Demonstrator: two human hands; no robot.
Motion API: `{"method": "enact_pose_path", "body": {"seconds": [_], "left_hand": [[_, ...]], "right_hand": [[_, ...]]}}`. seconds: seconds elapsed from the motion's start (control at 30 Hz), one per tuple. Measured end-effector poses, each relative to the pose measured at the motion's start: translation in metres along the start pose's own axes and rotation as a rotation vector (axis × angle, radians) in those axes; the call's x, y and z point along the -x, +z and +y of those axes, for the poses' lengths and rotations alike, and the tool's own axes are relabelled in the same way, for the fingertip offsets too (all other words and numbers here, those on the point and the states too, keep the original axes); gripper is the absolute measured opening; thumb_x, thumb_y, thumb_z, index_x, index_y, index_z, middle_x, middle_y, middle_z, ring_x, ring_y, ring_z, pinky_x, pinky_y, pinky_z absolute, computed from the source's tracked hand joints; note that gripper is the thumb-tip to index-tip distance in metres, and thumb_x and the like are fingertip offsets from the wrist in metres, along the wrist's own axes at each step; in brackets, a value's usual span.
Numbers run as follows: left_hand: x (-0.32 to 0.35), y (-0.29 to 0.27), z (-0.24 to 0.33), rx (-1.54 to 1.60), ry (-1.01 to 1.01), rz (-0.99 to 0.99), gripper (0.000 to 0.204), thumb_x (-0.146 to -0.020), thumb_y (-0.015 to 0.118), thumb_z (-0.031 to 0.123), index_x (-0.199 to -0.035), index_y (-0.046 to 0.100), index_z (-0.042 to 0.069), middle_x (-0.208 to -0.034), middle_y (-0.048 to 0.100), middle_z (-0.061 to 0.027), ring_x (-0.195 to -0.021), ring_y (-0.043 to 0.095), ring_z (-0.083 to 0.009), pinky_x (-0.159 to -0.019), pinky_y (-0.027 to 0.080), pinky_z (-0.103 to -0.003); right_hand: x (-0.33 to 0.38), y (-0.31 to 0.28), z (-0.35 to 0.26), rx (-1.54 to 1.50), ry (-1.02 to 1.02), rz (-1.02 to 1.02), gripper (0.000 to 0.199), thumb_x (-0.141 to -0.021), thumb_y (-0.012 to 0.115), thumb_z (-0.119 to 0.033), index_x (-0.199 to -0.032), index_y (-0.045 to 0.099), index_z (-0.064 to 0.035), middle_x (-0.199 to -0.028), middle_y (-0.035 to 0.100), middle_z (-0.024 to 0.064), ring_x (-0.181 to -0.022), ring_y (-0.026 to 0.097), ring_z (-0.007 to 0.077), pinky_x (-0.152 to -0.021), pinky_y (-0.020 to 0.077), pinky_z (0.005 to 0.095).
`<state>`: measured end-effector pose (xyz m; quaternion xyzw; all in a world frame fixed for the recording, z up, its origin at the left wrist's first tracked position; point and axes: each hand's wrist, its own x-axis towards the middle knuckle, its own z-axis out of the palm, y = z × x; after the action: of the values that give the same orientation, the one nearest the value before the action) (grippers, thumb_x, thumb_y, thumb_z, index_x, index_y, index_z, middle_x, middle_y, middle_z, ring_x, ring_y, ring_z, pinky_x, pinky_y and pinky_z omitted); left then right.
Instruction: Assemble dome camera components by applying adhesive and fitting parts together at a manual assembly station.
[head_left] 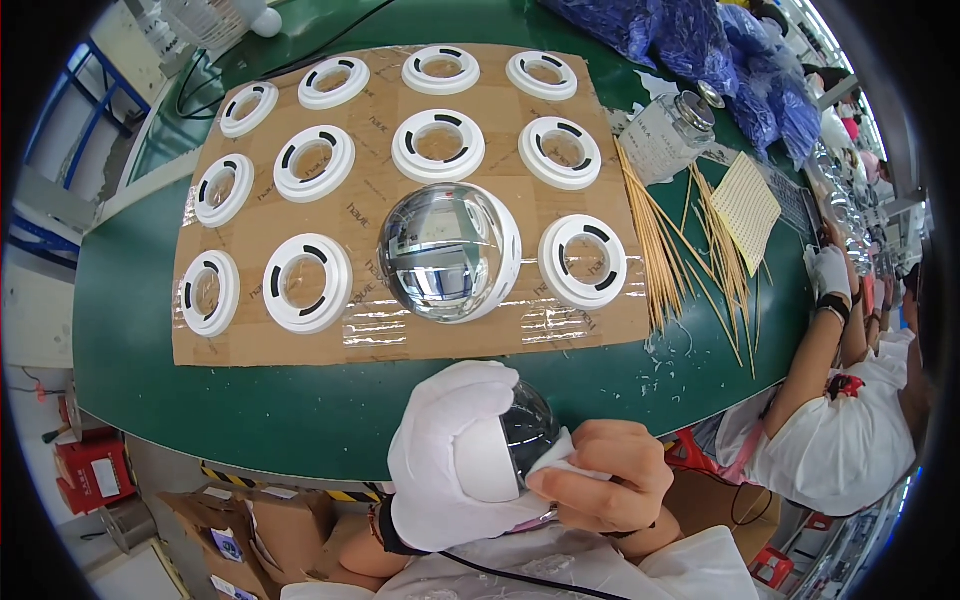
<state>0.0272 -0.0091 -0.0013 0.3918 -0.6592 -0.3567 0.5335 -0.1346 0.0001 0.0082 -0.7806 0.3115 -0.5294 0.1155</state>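
My left hand (437,470), in a white glove, wraps round a glossy dark dome (528,424) with a white collar, low in front of me at the table's near edge. Bare fingers of my right hand (610,475) pinch a small white cloth (556,452) and press it against the dome's right side. Past my hands, a larger mirror-like dome (445,250) on a white base stands on a flat cardboard sheet (375,215). Around it lie several white rings (310,283) with dark curved slots, set out in rows.
Thin wooden sticks (650,240) lie right of the cardboard on the green table (320,420). Beyond them are a clear jar (668,135), a yellow dotted sheet (746,212) and blue plastic bags (690,50). A co-worker's gloved hand (830,272) is at the right; cardboard boxes (290,525) stand below left.
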Motion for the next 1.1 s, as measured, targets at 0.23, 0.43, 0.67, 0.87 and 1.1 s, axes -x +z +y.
{"method": "enact_pose_path", "body": {"seconds": [0.23, 0.43, 0.67, 0.87, 1.1], "left_hand": [[-0.001, 0.0, 0.002, -0.081, 0.051, -0.02, 0.069, -0.056, 0.086, 0.016, -0.113, 0.051, 0.002, -0.111, 0.057, -0.0182, -0.096, 0.06, -0.0316, -0.081, 0.05, -0.037], [-0.003, -0.006, 0.001, -0.092, 0.013, -0.063, 0.071, -0.056, 0.085, 0.015, -0.115, 0.05, 0.001, -0.111, 0.057, -0.0184, -0.096, 0.059, -0.0322, -0.082, 0.05, -0.038], [-0.004, -0.003, 0.009, -0.126, -0.026, -0.074, 0.071, -0.056, 0.084, 0.014, -0.117, 0.049, 0.0, -0.112, 0.057, -0.0182, -0.098, 0.059, -0.0305, -0.085, 0.048, -0.035], [-0.001, -0.007, 0.001, -0.066, -0.052, -0.055, 0.071, -0.056, 0.084, 0.014, -0.117, 0.049, 0.002, -0.113, 0.057, -0.0173, -0.1, 0.059, -0.0302, -0.086, 0.048, -0.035], [0.001, -0.005, 0.007, -0.021, -0.099, -0.055, 0.069, -0.055, 0.085, 0.014, -0.114, 0.05, 0.002, -0.115, 0.057, -0.0165, -0.104, 0.057, -0.0277, -0.09, 0.045, -0.034]], "right_hand": [[-0.03, 0.002, 0.011, 0.056, 0.362, -0.082, 0.027, -0.057, 0.061, 0.006, -0.076, 0.071, -0.0099, -0.074, 0.056, 0.007, -0.06, 0.054, 0.018, -0.053, 0.0435, 0.0277], [-0.024, -0.004, 0.001, -0.118, 0.25, -0.11, 0.024, -0.061, 0.064, 0.001, -0.079, 0.073, -0.0117, -0.071, 0.057, 0.0038, -0.057, 0.052, 0.0147, -0.049, 0.0399, 0.0251], [-0.026, 0.009, 0.014, -0.101, 0.502, -0.014, 0.008, -0.067, 0.07, -0.006, -0.074, 0.07, -0.0107, -0.078, 0.057, 0.0039, -0.056, 0.049, 0.0135, -0.05, 0.0403, 0.0243], [-0.013, 0.001, 0.001, -0.115, -0.016, -0.153, 0.024, -0.061, 0.068, -0.004, -0.082, 0.074, -0.0141, -0.069, 0.053, -0.0024, -0.052, 0.046, 0.0112, -0.045, 0.0371, 0.0235], [-0.021, 0.015, 0.007, -0.205, 0.477, 0.045, 0.011, -0.076, 0.062, 0.0, -0.08, 0.066, -0.009, -0.073, 0.059, 0.0036, -0.056, 0.049, 0.0186, -0.052, 0.0422, 0.0293]]}}
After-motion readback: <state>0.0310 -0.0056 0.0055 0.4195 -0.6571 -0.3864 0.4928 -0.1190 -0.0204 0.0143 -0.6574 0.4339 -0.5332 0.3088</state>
